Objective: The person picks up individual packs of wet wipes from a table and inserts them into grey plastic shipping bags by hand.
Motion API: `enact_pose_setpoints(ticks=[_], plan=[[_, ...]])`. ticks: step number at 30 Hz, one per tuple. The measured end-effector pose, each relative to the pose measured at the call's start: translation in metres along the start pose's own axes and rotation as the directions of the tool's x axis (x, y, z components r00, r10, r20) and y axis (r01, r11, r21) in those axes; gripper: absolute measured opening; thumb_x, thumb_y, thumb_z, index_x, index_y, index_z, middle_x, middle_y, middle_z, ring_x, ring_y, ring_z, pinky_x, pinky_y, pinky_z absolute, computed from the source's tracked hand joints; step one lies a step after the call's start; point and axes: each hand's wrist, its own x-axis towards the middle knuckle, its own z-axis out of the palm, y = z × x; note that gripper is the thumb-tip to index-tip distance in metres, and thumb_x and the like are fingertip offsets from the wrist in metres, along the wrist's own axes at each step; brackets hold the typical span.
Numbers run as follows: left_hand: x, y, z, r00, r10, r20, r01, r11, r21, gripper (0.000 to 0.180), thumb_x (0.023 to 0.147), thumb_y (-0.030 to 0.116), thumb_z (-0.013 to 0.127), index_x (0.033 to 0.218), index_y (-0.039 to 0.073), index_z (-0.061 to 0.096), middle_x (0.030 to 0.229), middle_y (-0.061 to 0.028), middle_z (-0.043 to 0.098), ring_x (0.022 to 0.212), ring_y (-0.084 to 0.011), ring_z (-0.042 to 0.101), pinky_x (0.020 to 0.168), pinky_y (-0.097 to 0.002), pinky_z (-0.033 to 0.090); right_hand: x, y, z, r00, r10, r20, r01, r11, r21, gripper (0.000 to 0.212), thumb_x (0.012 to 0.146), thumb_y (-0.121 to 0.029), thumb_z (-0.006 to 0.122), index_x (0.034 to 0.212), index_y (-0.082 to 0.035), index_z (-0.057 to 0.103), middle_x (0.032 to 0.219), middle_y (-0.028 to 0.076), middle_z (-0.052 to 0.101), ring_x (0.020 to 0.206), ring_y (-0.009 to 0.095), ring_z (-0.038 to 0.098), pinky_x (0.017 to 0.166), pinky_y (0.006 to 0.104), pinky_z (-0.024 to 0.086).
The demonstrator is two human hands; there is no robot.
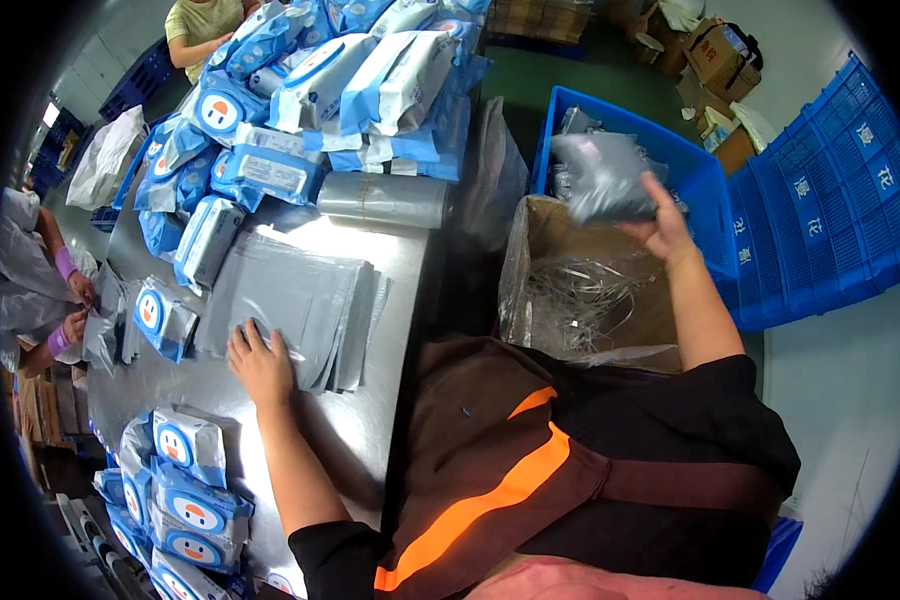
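Note:
My left hand point(262, 366) lies with its fingers outstretched on the near edge of a stack of flat grey plastic mailing bags point(280, 300) on the metal table. Out to the right, my right hand point(660, 228) grips one side of a grey plastic-wrapped parcel point(602, 178), which is smeared by motion. That parcel is above the near end of a blue crate point(560, 110) and the far edge of an open cardboard box point(660, 305). More grey parcels show inside the crate. Close to my left hand stands a blue-and-white wipes pack point(165, 318).
Many wipes packs point(395, 80) are heaped at the table's far end, beside a roll of grey bags point(382, 200). More packs point(192, 510) lie at the near left. Clear strips fill the cardboard box. Stacked blue crates point(820, 200) stand right. A co-worker's hands point(78, 305) handle a grey bag.

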Motion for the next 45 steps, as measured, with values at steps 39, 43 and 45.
enact_pose_setpoints(ticks=[39,43,45], plan=[[0.059,-0.423,-0.266,0.948,-0.236,-0.212,0.175,0.947,-0.271,0.073,0.078,0.057,0.076,0.127,0.004,0.063,0.120,-0.0197,0.069,0.113,-0.0333,0.066,0.097,-0.0413,0.051,-0.298,0.287,0.577,-0.149,0.079,0.986,0.987,-0.043,0.152,0.090,0.070,-0.035,0.080,0.150,-0.024,0.039,0.147,0.027,0.036,0.116,0.044,0.050,0.094,0.0528,0.044],[0.077,-0.434,-0.163,0.739,-0.504,0.447,0.585,0.809,-0.055,0.103,0.070,0.080,0.067,0.131,-0.003,0.062,0.143,-0.0241,0.052,0.134,-0.0350,0.050,0.111,-0.0438,0.038,-0.289,0.278,0.569,-0.106,0.112,0.988,0.993,-0.033,0.111,0.088,0.071,-0.035,0.080,0.149,-0.027,0.040,0.148,0.026,0.035,0.117,0.045,0.049,0.092,0.0556,0.044],[0.082,-0.435,-0.145,0.724,-0.515,0.459,0.613,0.785,-0.087,0.107,0.068,0.083,0.066,0.131,-0.003,0.062,0.144,-0.0232,0.053,0.135,-0.0360,0.050,0.111,-0.0441,0.038,-0.281,0.281,0.565,-0.071,0.080,0.994,0.996,-0.046,0.075,0.089,0.071,-0.036,0.080,0.150,-0.028,0.039,0.149,0.027,0.034,0.118,0.046,0.049,0.093,0.0558,0.043]])
